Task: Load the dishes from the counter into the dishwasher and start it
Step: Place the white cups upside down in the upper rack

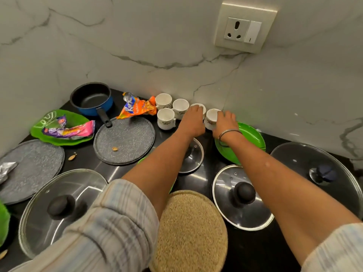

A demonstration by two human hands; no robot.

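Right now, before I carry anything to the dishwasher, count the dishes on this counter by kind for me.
White cups: 5 (first at; left hand and right hand each grip one)
Glass lids: 4 (largest at)
Grey flat pans: 2 (one at)
Green plates: 2 fully in view (one at)
Blue saucepan: 1
Total: 14

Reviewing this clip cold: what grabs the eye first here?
Two bare forearms reach across a crowded black counter to a cluster of white cups by the marble wall; the left hand and right hand each grip one. Glass lids and green plates crowd around.
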